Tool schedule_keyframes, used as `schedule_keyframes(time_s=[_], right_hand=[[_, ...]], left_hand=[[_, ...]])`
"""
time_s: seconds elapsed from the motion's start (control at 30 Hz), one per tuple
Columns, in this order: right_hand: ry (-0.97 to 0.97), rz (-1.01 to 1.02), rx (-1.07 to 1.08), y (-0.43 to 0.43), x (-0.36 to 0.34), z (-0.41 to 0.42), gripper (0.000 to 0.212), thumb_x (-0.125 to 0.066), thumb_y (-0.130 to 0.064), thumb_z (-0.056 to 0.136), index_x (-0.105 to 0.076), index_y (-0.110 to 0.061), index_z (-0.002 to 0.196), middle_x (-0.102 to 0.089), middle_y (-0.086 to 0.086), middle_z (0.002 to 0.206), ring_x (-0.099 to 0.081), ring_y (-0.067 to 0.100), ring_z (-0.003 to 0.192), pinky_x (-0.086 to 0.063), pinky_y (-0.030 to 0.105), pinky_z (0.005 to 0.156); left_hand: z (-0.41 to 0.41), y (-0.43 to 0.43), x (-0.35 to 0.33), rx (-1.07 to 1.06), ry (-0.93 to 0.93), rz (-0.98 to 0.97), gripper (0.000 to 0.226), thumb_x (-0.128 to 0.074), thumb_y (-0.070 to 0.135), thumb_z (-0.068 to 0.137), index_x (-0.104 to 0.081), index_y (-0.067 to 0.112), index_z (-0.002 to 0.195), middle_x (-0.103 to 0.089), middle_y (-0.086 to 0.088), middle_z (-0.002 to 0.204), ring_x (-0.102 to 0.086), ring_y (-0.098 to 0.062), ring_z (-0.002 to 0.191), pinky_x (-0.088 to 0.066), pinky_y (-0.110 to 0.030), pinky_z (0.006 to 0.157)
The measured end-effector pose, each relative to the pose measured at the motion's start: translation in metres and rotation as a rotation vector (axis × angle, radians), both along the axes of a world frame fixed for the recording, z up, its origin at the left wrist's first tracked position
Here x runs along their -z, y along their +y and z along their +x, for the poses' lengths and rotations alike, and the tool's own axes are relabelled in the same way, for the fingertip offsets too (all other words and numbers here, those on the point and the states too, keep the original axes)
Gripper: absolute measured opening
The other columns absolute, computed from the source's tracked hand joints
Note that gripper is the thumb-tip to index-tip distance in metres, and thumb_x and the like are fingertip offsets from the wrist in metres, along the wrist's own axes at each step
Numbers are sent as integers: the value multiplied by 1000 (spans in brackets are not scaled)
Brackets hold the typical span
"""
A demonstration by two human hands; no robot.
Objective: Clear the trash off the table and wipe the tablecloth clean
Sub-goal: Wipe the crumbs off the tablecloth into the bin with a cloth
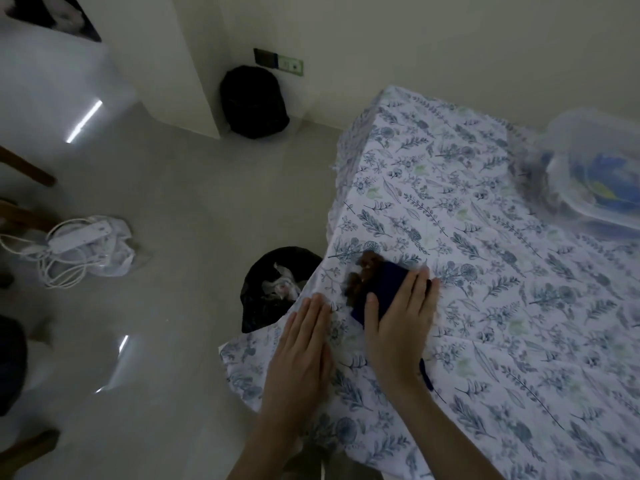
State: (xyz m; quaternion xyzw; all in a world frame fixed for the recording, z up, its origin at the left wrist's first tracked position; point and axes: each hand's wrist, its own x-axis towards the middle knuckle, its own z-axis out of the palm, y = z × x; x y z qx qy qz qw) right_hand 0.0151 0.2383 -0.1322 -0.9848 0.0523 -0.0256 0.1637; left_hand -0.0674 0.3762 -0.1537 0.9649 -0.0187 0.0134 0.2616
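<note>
A white tablecloth (pixel 485 271) with a blue leaf print covers the table. My right hand (pixel 398 323) presses a dark blue cloth (pixel 384 282) flat on it near the table's left edge. A clump of brown crumbs (pixel 362 277) lies against the cloth's left side, close to the edge. My left hand (pixel 301 344) rests flat, fingers together, on the overhanging tablecloth at the edge, beside the right hand. Below the edge on the floor stands a bin lined with a black bag (pixel 273 289), with crumpled white trash inside.
A clear plastic container (pixel 595 174) with blue contents sits at the table's far right. A black bag (pixel 254 102) stands by the wall. A white power strip with cables (pixel 74 244) lies on a plastic bag on the floor. Wooden chair legs (pixel 27 171) are at the left.
</note>
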Motion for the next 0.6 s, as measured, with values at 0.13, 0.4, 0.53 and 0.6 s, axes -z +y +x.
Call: schedule_keyframes(time_s=[0.13, 0.4, 0.53, 0.6], right_hand=[[-30, -7, -176, 28, -2, 28, 75, -35, -47, 95, -16, 2, 147, -18, 20, 155, -9, 38, 144, -19, 50, 116], [-10, 3, -439, 19, -1, 54, 70, -29, -45, 96, -10, -4, 150, -10, 12, 159, -2, 28, 147, -18, 47, 118], [14, 10, -514, -29, -3, 49, 67, -27, -41, 95, -8, -8, 150, -9, 7, 159, 0, 23, 147, -22, 48, 117], [25, -3, -494, -56, -4, 46, 67, -25, -42, 94, -8, -9, 151, -9, 6, 159, -1, 22, 147, -17, 49, 118]], left_hand=[[4, -2, 0, -20, -10, 49, 52, -26, 20, 101, -22, 6, 150, -18, -9, 160, -16, -19, 149, -13, -35, 122], [0, -5, 0, -42, -15, 61, 51, -26, 21, 102, -21, 6, 150, -20, -10, 159, -17, -19, 148, -15, -35, 121], [9, -11, -3, -82, 8, 66, 51, -25, 25, 103, -21, 6, 151, -17, -10, 160, -13, -18, 149, -13, -33, 122], [18, -15, -3, -108, 15, 62, 52, -26, 27, 103, -19, 7, 151, -15, -9, 161, -12, -18, 150, -15, -35, 122]])
